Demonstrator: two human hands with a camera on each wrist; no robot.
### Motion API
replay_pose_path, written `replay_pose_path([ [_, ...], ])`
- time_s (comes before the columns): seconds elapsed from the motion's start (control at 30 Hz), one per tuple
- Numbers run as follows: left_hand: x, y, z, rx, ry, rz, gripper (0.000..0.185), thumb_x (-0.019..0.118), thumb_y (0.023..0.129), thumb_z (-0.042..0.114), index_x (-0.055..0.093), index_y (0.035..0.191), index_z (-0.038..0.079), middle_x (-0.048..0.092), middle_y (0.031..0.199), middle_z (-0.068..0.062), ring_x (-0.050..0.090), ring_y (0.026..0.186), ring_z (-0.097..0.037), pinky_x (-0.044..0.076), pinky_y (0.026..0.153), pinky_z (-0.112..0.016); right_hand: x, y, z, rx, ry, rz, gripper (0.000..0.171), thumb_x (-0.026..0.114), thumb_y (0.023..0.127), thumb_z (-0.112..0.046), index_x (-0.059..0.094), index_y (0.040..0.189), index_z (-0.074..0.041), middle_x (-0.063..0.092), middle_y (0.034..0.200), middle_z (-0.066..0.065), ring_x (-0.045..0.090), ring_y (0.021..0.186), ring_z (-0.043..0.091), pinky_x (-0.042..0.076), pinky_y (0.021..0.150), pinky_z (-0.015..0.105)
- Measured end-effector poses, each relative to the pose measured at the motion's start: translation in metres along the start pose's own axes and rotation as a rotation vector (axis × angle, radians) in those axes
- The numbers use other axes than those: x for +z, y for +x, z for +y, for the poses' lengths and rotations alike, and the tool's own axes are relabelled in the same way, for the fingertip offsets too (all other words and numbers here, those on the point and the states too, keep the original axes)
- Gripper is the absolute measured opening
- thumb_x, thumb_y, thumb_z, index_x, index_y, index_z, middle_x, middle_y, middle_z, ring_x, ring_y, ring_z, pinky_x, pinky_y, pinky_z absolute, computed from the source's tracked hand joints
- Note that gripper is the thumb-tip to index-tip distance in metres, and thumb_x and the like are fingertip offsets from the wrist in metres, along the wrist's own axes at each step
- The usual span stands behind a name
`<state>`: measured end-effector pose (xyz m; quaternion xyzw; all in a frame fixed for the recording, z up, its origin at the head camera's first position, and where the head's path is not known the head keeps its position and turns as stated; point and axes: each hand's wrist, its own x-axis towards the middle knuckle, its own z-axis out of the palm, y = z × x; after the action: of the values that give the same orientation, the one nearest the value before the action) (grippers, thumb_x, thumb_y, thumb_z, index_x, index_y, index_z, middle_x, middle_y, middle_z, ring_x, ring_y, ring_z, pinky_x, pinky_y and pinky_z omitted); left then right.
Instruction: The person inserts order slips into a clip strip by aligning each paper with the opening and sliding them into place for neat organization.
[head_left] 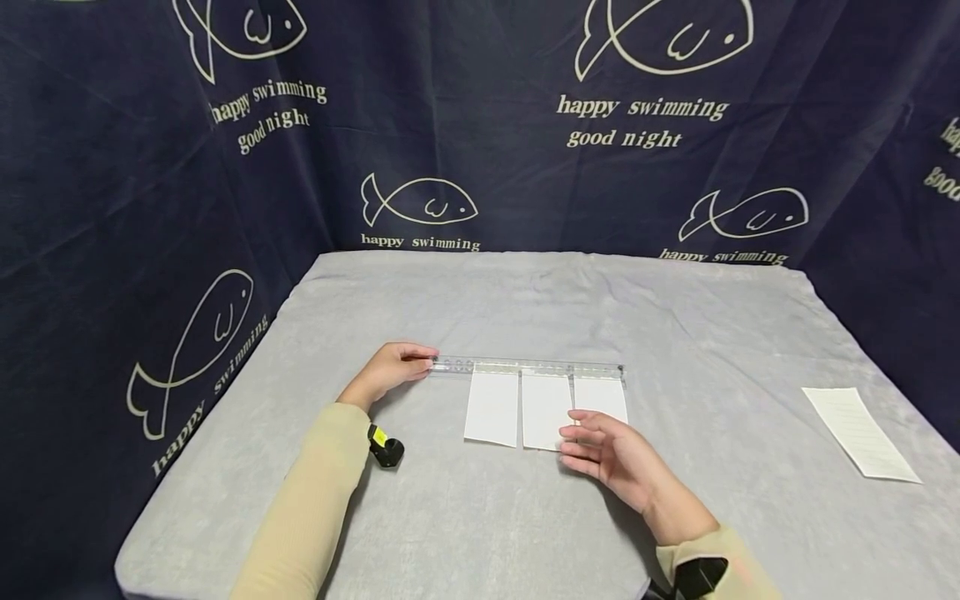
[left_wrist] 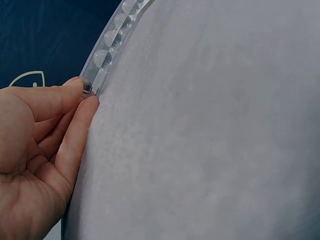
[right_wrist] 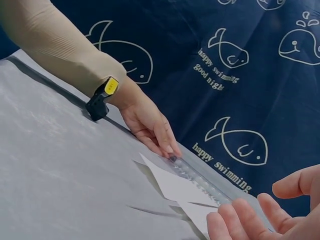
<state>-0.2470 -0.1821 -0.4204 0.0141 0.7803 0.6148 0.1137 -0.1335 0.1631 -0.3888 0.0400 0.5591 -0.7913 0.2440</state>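
Head: pinches clear strip by left end with left hand, over grey cloth. Shows three white cards in row along strip's near edge. Holds right hand before cards, fingers loosely apart; can't tell contact. Left wrist: shows strip end clamped in fingers. Right wrist: shows right hand curved near cards.
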Motion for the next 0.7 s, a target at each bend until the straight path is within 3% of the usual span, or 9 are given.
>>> replay_pose_path([
  [0.27,0.0,0.0,0.0,-0.002,0.005,-0.005,0.029,0.061,0.087,-0.004,0.062,0.116,-0.007,0.059,0.113,-0.02,0.061,0.09,-0.014,0.052,0.081,-0.025,-0.014,0.001,-0.002,-0.056,0.014,-0.055,0.029,0.046,0.093,-0.014,0.044,0.12,-0.003,0.061,0.102,0.007,0.061,0.093,0.023,0.05,0.088,0.038],
  [0.5,0.0,0.001,0.0,0.004,0.024,-0.003,0.029,0.061,0.087,-0.003,0.062,0.116,-0.006,0.059,0.114,-0.02,0.061,0.09,-0.013,0.052,0.081,-0.025,-0.017,-0.003,-0.012,-0.036,0.04,0.016,0.024,0.039,0.096,-0.01,0.045,0.118,-0.004,0.059,0.101,0.009,0.06,0.091,0.024,0.049,0.089,0.037],
  [0.7,0.001,0.0,0.001,-0.006,0.014,-0.004,0.029,0.061,0.087,-0.004,0.062,0.116,-0.007,0.06,0.113,-0.02,0.061,0.088,-0.012,0.052,0.081,-0.025,-0.022,-0.007,-0.016,-0.031,0.077,0.025,0.019,0.038,0.097,-0.008,0.05,0.111,-0.008,0.06,0.099,0.008,0.06,0.089,0.023,0.049,0.089,0.038],
])
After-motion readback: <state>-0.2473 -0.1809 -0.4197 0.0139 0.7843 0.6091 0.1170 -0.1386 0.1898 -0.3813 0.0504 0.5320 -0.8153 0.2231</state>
